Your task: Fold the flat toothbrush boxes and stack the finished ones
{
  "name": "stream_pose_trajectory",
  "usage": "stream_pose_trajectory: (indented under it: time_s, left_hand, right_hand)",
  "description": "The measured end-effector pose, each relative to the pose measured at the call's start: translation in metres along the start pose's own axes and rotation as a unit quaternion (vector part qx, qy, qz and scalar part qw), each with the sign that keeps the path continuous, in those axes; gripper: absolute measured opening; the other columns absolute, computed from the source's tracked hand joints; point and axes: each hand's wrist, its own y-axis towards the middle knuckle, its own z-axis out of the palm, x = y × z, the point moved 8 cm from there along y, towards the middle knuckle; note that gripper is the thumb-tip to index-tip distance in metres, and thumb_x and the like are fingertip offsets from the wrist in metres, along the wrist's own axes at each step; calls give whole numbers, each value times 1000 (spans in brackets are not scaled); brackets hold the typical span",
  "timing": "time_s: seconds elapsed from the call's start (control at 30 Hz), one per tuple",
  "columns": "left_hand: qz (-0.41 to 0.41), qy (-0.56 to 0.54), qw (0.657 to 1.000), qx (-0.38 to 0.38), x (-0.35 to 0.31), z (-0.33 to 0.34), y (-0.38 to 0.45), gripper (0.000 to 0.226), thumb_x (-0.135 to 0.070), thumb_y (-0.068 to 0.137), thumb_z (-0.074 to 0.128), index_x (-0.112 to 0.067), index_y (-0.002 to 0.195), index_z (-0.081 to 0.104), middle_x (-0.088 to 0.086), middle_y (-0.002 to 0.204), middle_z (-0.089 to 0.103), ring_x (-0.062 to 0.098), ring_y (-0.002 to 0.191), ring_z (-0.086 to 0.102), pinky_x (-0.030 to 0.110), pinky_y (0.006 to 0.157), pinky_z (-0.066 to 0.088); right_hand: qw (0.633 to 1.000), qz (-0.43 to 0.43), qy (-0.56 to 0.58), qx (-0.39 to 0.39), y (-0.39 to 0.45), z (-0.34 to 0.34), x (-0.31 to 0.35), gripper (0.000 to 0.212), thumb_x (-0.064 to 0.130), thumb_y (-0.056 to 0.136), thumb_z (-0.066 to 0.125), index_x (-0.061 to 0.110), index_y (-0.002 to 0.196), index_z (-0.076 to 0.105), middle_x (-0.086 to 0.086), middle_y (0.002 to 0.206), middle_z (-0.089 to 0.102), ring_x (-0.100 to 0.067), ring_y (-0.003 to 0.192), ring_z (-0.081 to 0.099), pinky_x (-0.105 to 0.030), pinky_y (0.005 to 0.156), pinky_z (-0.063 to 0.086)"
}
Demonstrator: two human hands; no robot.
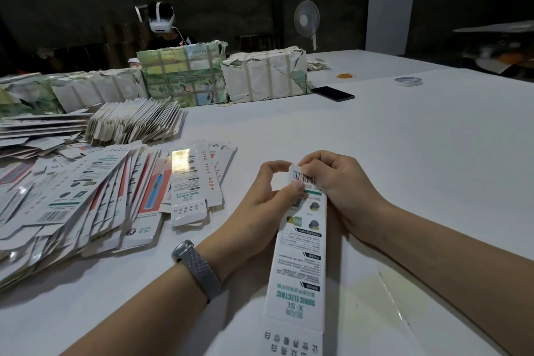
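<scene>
A long white toothbrush box [300, 257] with green print and a barcode lies lengthwise in front of me, its far end raised between both hands. My left hand [268, 199] pinches that far end from the left, thumb on the barcode. My right hand [332, 179] grips the same end from the right, fingers curled over the top flap. A spread pile of flat toothbrush boxes [86, 196] covers the table to the left. Behind it lies a banded bundle of flat boxes [135, 121].
Paper-wrapped strapped bundles [182, 72] line the back of the white table [404, 153], with a person in a headset behind them. A black phone [332, 93], a tape roll [408, 81] and rubber bands [345, 76] lie far right. A fan [307, 20] stands beyond.
</scene>
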Motion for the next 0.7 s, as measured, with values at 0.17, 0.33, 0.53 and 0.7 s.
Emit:
stream_pose_trajectory:
  time_s: [0.17, 0.33, 0.53, 0.7]
  left_hand:
    - [1, 10, 1000, 11, 0, -1, 0, 23, -23, 105, 47, -20, 126, 37, 11, 84, 77, 16, 60, 69, 23, 53, 54]
    - [-12, -1, 1000, 28, 2, 1, -1, 28, -25, 104, 48, -27, 128, 34, 13, 88, 77, 19, 62, 70, 25, 55, 55]
    - [-11, -17, 999, 30, 3, 3, 0, 38, -31, 96, 54, -29, 129, 34, 16, 92, 76, 21, 64, 70, 26, 55, 55]
    - [-3, -21, 999, 29, 2, 3, 1, 47, -40, 85, 57, -31, 125, 35, 14, 91, 76, 22, 66, 71, 27, 55, 56]
  right_hand:
    - [1000, -13, -9, 9, 0, -1, 4, 25, 9, 90, 68, 18, 68, 75, -8, 68, 70, -22, 58, 68, -31, 56, 57]
    - [1000, -24, -19, -5, 1, -4, 8, 29, 8, 91, 66, 18, 65, 74, -6, 66, 70, -19, 54, 67, -26, 51, 53]
    - [1000, -10, -7, -1, 1, -4, 5, 34, 11, 94, 62, 23, 64, 73, -5, 63, 68, -17, 51, 64, -25, 46, 50]
    - [1000, -28, 2, 10, 0, -2, 6, 35, 11, 95, 58, 24, 66, 73, -4, 64, 67, -17, 52, 63, -26, 48, 51]
